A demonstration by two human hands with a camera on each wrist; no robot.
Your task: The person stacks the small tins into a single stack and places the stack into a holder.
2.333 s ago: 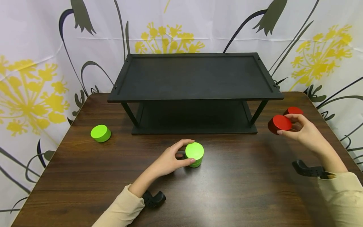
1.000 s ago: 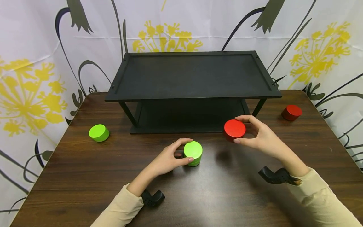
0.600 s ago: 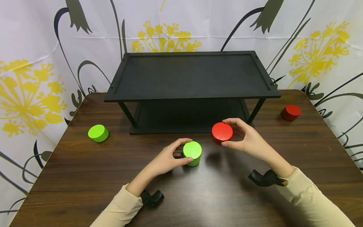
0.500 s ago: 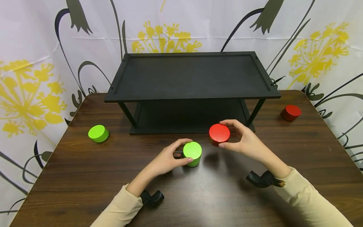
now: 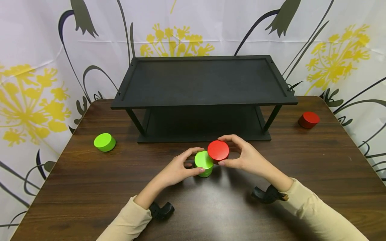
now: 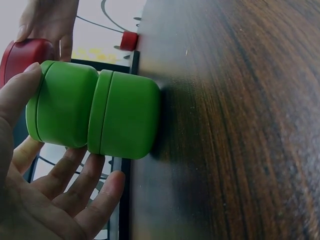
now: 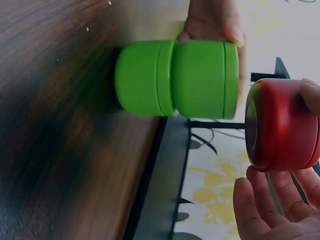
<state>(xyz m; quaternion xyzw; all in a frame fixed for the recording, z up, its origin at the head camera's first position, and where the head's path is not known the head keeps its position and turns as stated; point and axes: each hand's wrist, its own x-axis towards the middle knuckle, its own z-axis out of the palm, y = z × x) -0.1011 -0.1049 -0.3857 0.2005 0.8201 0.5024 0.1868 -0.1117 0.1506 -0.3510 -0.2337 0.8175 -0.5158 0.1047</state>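
Two round green lidded tins stand stacked on the table in front of the shelf. My left hand [image 5: 178, 170] holds the upper green tin [image 5: 202, 160], thumb and fingers on opposite sides of it. The lower green tin [image 6: 130, 117] rests upright on the wood, with some left fingertips near its lid in the left wrist view. My right hand [image 5: 248, 159] grips a red lidded tin [image 5: 218, 150] between thumb and fingers. That red tin hangs just right of the stack, above its top, and a gap separates them in the right wrist view.
Behind the hands is a black two-tier shelf [image 5: 205, 82]. One more green tin [image 5: 104, 142] sits at the left of the wooden table [image 5: 75, 194], and a second red tin [image 5: 309, 119] at the far right. A flowered cloth [image 5: 187, 20] hangs behind.
My right hand has carried the red tin leftward from beside the other red tin, over to the green stack. The left hand has kept its hold on the upper green tin.
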